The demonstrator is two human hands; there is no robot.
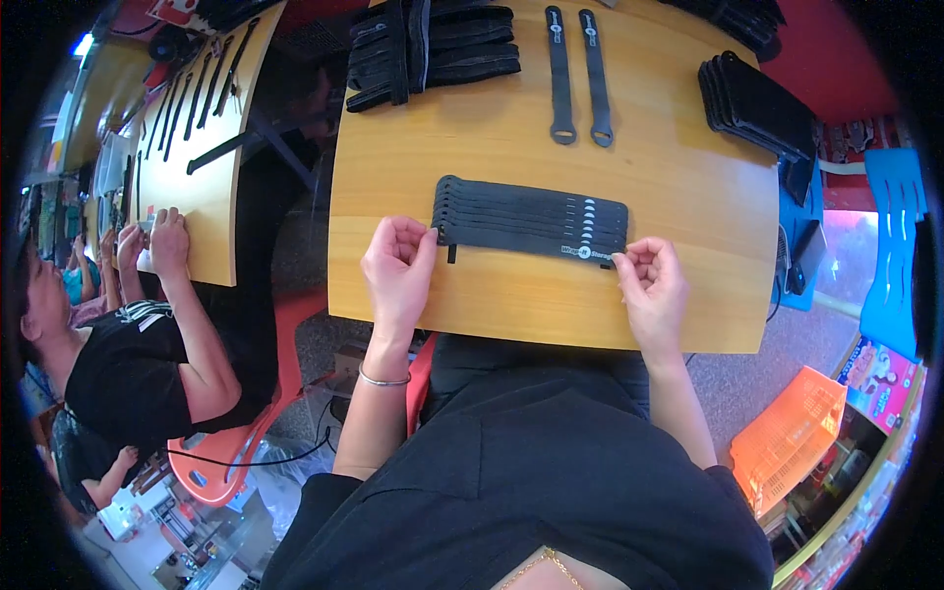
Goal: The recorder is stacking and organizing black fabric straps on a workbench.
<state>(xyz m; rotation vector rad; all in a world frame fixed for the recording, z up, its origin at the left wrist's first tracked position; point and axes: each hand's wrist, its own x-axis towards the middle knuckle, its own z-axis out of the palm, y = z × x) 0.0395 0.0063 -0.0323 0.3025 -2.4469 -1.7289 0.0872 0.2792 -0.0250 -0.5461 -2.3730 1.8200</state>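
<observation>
A fanned stack of dark grey hook-and-loop straps (521, 214) lies across the table in front of me, their edges overlapping in steps. My left hand (401, 270) is closed in a pinch at the left end of the nearest strap, beside the slotted ends. At the opposite end, the thumb and fingers of my right hand (654, 290) pinch the same strap's lower corner. Small black tabs stick out below the stack near both hands. Farther back, two single straps (560, 84) lie side by side, slotted ends toward me.
On the wooden table (393, 182), bundled black straps (433, 54) sit at the far left and a black stack (757, 103) at the far right. A co-worker (138, 344) works at a separate table on the left. An orange crate (792, 433) stands lower right.
</observation>
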